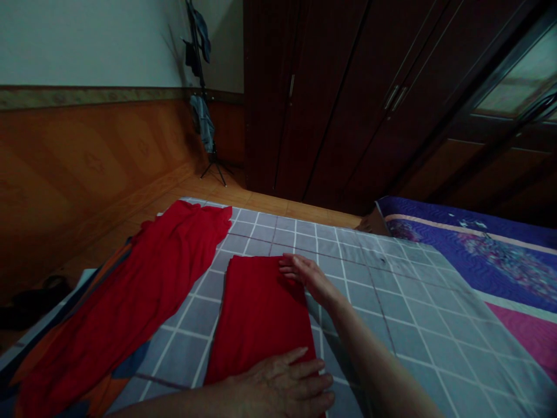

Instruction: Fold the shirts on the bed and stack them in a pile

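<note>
A folded red cloth garment (263, 307) lies flat in a long rectangle on the grey checked bed sheet (361, 278). Across its near end rests my left hand (287, 380), palm down with the fingers stretched out. My right hand (300, 273) touches the far right corner of the same cloth, its fingers extended and lying along the edge. Neither hand grips anything. To the left, a second red garment (143, 284) is spread loose and wrinkled over orange and blue cloth (102, 395).
Beyond the bed stands a dark wooden wardrobe (322, 104). A coat rack (204, 98) with clothes is in the back corner. At right lies a purple flowered bedspread (487, 249). Something black (39, 299) sits low at the left.
</note>
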### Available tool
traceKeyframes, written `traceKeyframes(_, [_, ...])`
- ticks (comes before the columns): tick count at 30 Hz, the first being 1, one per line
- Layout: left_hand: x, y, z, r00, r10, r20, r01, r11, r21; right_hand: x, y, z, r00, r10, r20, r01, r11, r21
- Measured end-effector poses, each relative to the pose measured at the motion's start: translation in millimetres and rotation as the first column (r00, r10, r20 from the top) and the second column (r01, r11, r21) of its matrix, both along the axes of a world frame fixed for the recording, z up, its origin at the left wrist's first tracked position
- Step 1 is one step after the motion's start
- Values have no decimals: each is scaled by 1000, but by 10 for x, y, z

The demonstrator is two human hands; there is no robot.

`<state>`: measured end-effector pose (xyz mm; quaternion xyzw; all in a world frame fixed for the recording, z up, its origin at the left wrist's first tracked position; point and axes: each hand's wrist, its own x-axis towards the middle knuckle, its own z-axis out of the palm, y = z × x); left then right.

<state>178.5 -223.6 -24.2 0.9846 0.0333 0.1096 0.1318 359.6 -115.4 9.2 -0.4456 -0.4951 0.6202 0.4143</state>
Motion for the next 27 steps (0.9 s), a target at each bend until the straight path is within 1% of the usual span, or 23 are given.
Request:
traceKeyframes(1, [-4, -6, 23, 1000, 11, -6, -11, 1000, -16, -33, -147, 33, 997, -3, 78, -4, 996, 85])
traceKeyframes(2, [-3, -10, 51, 1000, 17, -14, -17, 999, -36, -60, -303, 66, 981, 12, 191, -48, 981, 187])
traceKeyframes(3, [2, -11, 80, 1000, 16, -18, -17, 998, -59, -80, -459, 93, 945, 26, 327, -125, 950, 287])
traceKeyframes(4, [12, -8, 108, 1000, 11, -18, -12, 996, -86, -92, -606, 110, 898, 44, 438, -213, 914, 344])
traceKeyframes(5, [23, -2, 132, 1000, 2, -12, -4, 993, -115, -99, -734, 112, 850, 66, 522, -293, 884, 365])
traceKeyframes(6, [35, 9, 152, 1000, -5, -2, 5, 989, -149, -102, -839, 100, 817, 82, 571, -341, 867, 363])
traceKeyframes(8, [51, 39, 181, 1000, -9, 11, 11, 970, -244, -100, -972, 41, 793, 82, 604, -364, 858, 361])
traceKeyframes(10, [52, 77, 211, 1000, 4, 21, 4, 923, -386, -93, -1019, -36, 812, 38, 583, -321, 863, 391])
traceKeyframes(11, [50, 95, 232, 999, 25, 33, -7, 883, -468, -87, -1025, -71, 829, 19, 559, -293, 866, 406])
traceKeyframes(13, [50, 124, 287, 992, 112, 62, -49, 782, -622, -69, -1028, -125, 859, -8, 513, -242, 875, 419])
traceKeyframes(14, [55, 130, 314, 983, 169, 67, -81, 736, -672, -57, -1031, -146, 864, -15, 503, -230, 877, 422])
traceKeyframes(15, [62, 130, 335, 972, 226, 61, -121, 709, -695, -45, -1037, -165, 861, -19, 508, -233, 874, 427])
traceKeyframes(16, [68, 124, 343, 963, 266, 45, -165, 712, -683, -35, -1046, -183, 848, -20, 530, -251, 866, 433])
traceKeyframes(17, [67, 113, 334, 955, 295, 21, -215, 742, -635, -29, -1056, -203, 827, -23, 562, -280, 850, 446])
traceKeyframes(19, [21, 91, 260, 931, 362, -36, -339, 827, -450, -33, -1074, -243, 772, -50, 634, -350, 800, 488])
traceKeyframes(20, [-35, 88, 201, 913, 402, -66, -399, 853, -336, -43, -1082, -261, 741, -73, 667, -382, 771, 509])
traceKeyframes(21, [-119, 97, 133, 890, 446, -89, -454, 862, -224, -57, -1088, -277, 710, -98, 698, -413, 745, 525])
traceKeyframes(23, [-360, 160, 3, 838, 535, -108, -541, 840, -38, -89, -1098, -295, 643, -137, 754, -470, 707, 529])
traceKeyframes(25, [-647, 283, -71, 794, 600, -103, -592, 800, 98, -115, -1105, -297, 573, -135, 808, -521, 701, 487])
traceKeyframes(26, [-776, 355, -75, 761, 643, -90, -628, 764, 148, -121, -1108, -296, 543, -123, 831, -540, 707, 457])
traceKeyframes(27, [-878, 426, -57, 714, 696, -73, -676, 713, 186, -124, -1109, -293, 519, -107, 848, -553, 714, 429])
